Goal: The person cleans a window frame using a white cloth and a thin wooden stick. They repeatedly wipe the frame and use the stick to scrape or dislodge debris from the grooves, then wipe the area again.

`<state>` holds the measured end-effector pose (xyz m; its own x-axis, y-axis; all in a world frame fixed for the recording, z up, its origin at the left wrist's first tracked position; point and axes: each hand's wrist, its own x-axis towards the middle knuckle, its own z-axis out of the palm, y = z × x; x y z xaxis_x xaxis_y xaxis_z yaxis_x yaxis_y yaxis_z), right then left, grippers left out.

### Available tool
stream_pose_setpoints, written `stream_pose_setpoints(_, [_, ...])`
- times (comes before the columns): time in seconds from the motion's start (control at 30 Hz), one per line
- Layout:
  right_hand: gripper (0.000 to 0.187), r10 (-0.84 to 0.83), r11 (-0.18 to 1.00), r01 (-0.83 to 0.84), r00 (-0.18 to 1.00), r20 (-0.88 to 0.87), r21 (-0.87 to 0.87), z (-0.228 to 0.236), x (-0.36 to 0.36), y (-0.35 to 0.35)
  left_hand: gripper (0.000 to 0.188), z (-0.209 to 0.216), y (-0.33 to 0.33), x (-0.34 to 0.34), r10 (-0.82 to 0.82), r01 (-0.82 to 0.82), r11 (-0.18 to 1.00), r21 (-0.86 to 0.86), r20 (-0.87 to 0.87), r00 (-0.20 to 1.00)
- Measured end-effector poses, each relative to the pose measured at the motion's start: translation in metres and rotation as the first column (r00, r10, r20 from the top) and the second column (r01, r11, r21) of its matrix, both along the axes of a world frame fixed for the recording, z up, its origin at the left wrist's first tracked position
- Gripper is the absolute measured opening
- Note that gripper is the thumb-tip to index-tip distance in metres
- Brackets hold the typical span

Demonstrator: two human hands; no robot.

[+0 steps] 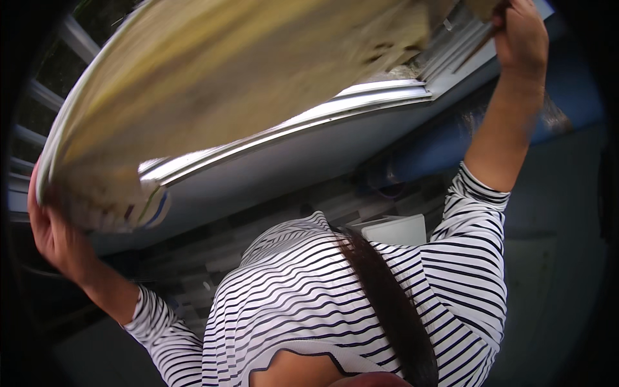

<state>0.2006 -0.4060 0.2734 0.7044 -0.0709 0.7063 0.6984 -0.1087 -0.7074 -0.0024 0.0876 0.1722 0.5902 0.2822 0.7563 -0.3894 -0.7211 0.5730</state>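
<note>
A large yellow-brown sheet of cloth (245, 77), blurred by motion, is stretched out in front of me between my raised hands. Its left edge is pale and curved, and small coloured lines show at the lower left corner. My left hand (57, 235) is closed on that left edge, with its fingers partly hidden by it. Up at the top right, my right hand (523, 39) is closed around the other end of the cloth, near the picture's rim. A narrow brown strip dangles below this hand; whether it belongs to the cloth I cannot tell.
Behind the cloth runs a white window frame (309, 116) with rails along its sill. Pale bars (45, 93) stand at the far left. A long blue surface (445, 138) lies at the right. Below, a white box-like thing (396, 229) stands over the patterned floor (258, 209).
</note>
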Motion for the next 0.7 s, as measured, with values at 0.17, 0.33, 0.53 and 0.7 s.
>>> stream_pose_setpoints(0.17, [0.025,-0.355,0.934,0.349,0.931,-0.086,-0.072,-0.033,0.017,-0.090,0.035,-0.031,-0.063,0.078,-0.403,0.406,0.914,0.017,-0.076,0.912])
stream_pose_setpoints(0.33, [0.032,-0.419,0.668,0.087,0.864,-0.278,-0.739,-0.184,0.041,-0.159,0.048,-0.094,-0.141,0.111,-0.261,0.425,0.844,0.327,-0.441,0.859])
stream_pose_setpoints(0.53, [0.038,-0.691,0.631,0.309,0.641,-0.335,-0.711,-0.172,-0.031,-0.121,0.038,-0.084,-0.116,0.099,-0.170,0.442,0.796,0.413,-0.549,0.818])
stream_pose_setpoints(0.7, [0.059,-0.844,0.005,-0.010,0.536,-0.009,-1.000,-0.146,-0.043,-0.095,0.034,-0.099,-0.120,0.101,-0.221,0.419,0.884,0.206,-0.607,0.764])
